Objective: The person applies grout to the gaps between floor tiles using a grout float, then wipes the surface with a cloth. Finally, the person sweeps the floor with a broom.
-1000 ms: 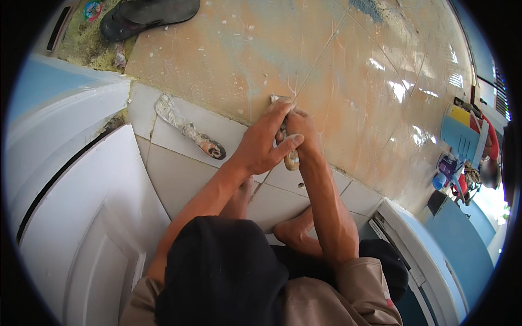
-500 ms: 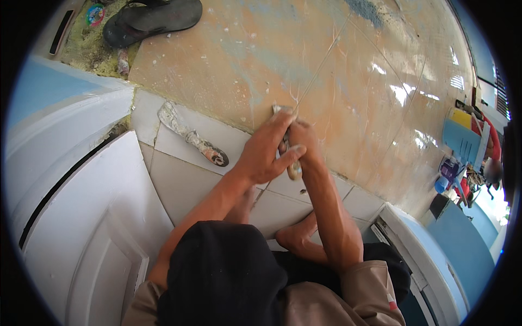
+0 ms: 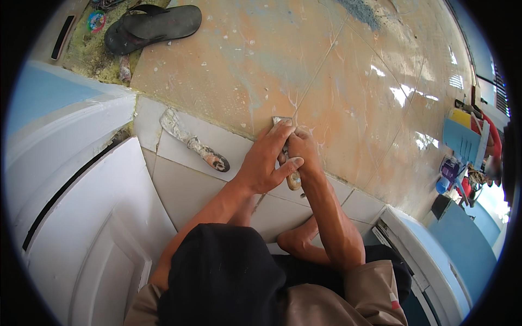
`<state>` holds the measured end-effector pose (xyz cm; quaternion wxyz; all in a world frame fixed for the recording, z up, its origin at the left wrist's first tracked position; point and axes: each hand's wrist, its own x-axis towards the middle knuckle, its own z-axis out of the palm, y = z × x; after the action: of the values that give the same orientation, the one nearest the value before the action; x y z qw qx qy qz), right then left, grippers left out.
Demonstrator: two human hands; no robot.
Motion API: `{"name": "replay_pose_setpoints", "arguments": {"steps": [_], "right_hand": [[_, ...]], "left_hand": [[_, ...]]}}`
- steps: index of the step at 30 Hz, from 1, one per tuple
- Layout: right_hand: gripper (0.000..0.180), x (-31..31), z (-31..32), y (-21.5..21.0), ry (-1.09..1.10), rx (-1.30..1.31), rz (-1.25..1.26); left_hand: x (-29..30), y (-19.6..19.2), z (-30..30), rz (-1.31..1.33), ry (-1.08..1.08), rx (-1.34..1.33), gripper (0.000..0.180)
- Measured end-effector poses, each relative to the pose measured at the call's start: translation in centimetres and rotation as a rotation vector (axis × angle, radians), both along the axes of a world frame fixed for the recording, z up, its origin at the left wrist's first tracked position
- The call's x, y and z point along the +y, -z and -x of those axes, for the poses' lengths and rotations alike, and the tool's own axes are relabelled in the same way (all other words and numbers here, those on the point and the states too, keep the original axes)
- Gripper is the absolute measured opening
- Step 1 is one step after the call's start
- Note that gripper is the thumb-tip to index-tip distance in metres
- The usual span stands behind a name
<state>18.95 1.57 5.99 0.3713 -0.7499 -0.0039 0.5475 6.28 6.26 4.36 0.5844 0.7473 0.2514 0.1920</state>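
Note:
A putty knife with a worn, paint-stained handle is held between both my hands, its flat metal blade against the tan floor tile. My right hand is closed round it in a fist. My left hand presses on it from the left, fingers together near the blade and thumb across toward the right hand; part of the tool is hidden beneath them. To the left, a second putty knife, crusted with white, lies on the white tiles.
A black flip-flop lies at the far left, near a small round colourful item. A white panelled door stands at my left. At my right is a blue and white frame; assorted household things are beyond it.
Both hands and the putty knife have come slightly toward me, and more of its blade and handle shows. The second putty knife stays lying on the tiles.

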Motion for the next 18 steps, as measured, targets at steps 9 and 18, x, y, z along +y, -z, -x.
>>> {"name": "replay_pose_setpoints", "arguments": {"steps": [9,18], "right_hand": [[0.030,-0.2,-0.4,0.9,-0.138,-0.091,0.026],[0.029,-0.3,-0.5,2.2,-0.110,-0.096,0.022]], "left_hand": [[-0.6,-0.2,0.5,0.003,-0.020,0.017,0.068],[-0.3,0.0,0.9,-0.003,0.005,0.069,0.071]]}}
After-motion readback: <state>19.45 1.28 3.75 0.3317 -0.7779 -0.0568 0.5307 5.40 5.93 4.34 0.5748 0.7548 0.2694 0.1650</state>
